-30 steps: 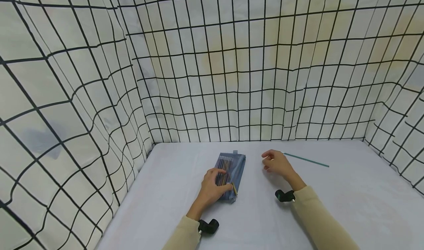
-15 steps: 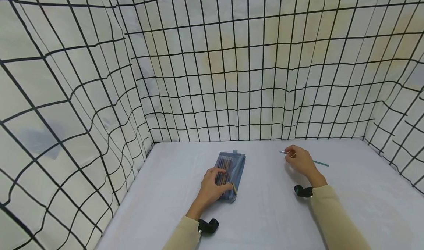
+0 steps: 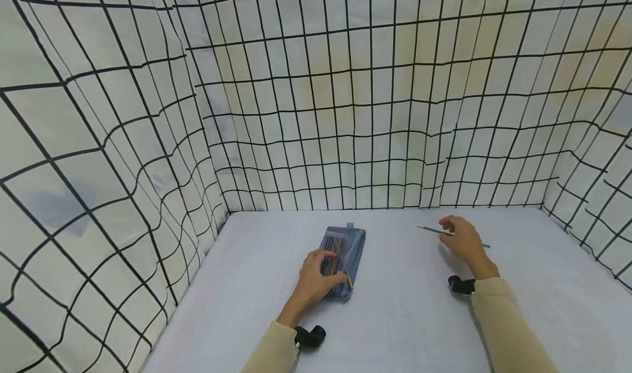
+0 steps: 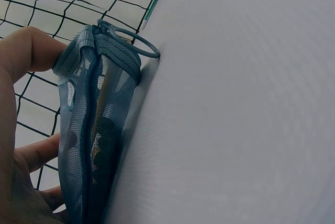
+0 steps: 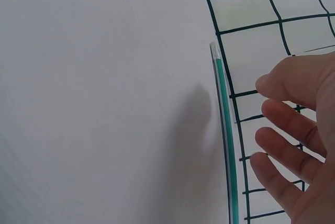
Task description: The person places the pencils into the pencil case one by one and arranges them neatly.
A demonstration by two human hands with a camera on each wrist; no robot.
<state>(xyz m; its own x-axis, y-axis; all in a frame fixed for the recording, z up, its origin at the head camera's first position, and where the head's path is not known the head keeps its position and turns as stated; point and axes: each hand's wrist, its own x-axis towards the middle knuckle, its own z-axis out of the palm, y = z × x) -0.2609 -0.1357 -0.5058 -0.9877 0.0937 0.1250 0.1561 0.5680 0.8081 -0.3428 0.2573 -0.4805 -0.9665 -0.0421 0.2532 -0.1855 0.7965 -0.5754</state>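
My left hand (image 3: 316, 277) rests over a blue mesh zip pouch (image 3: 353, 252), its thumb by the pouch's near right corner. Several slim brownish sticks show through the mesh. In the left wrist view, fingers lie against the side of the pouch (image 4: 78, 145) and the thumb touches its zipped end. My right hand (image 3: 464, 240) hovers over a thin teal stick (image 3: 429, 229) on the white table, hiding its middle. In the right wrist view, the fingers are apart and hold nothing, beside the teal stick (image 5: 226, 114) with its pale, see-through end.
A white cloth-covered table (image 3: 395, 318) spreads under both hands. Black netting (image 3: 316, 115) over pale walls stands behind the table and at both sides. A loop tab (image 4: 133, 41) sticks out from the pouch's zipped end.
My right hand has moved rightward from the stick's left end to over its middle, uncovering that left end. My left hand has stayed on the pouch.
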